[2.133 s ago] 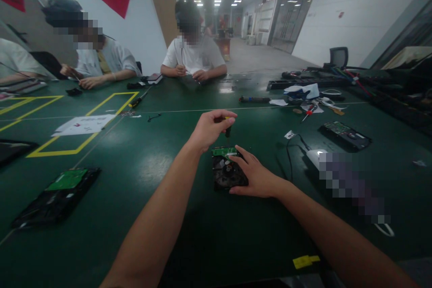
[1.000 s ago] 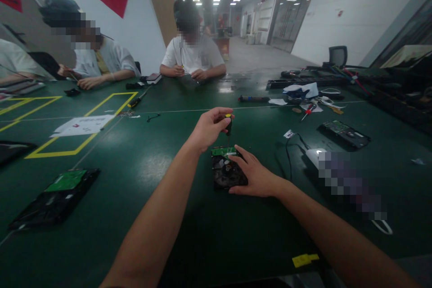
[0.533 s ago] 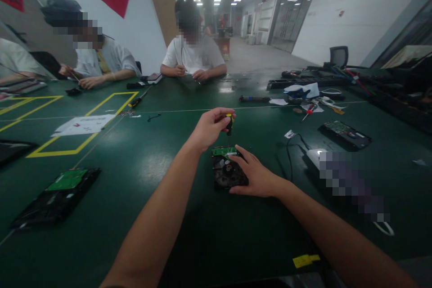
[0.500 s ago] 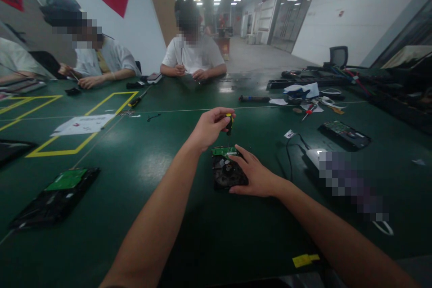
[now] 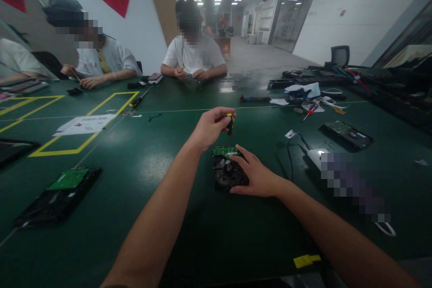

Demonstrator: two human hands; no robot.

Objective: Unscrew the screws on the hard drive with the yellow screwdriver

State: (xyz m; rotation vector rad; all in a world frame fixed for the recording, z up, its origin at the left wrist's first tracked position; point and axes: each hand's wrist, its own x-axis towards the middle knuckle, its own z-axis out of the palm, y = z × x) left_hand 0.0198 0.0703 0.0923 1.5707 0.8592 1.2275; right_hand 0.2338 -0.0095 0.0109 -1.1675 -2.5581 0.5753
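Note:
A black hard drive (image 5: 227, 174) with a green circuit board (image 5: 221, 150) at its far end lies on the green table in front of me. My left hand (image 5: 213, 127) is closed around the yellow and black handle of a screwdriver (image 5: 230, 125), held upright above the board. The thin shaft points down at the board; whether its tip sits in a screw is too small to tell. My right hand (image 5: 255, 173) grips the drive from the right, thumb at the near edge and fingers over the far part.
Another hard drive (image 5: 347, 135) lies at the right, near a blurred power-strip-like object (image 5: 351, 184) with a cable. A drive with a green board (image 5: 59, 195) is at the left. Another screwdriver (image 5: 139, 99) and a paper sheet (image 5: 84, 124) lie farther off. Co-workers (image 5: 194, 56) sit across the table.
Hardly anything differs. The view has shifted slightly, while both hands, the screwdriver and the hard drive keep their places relative to each other.

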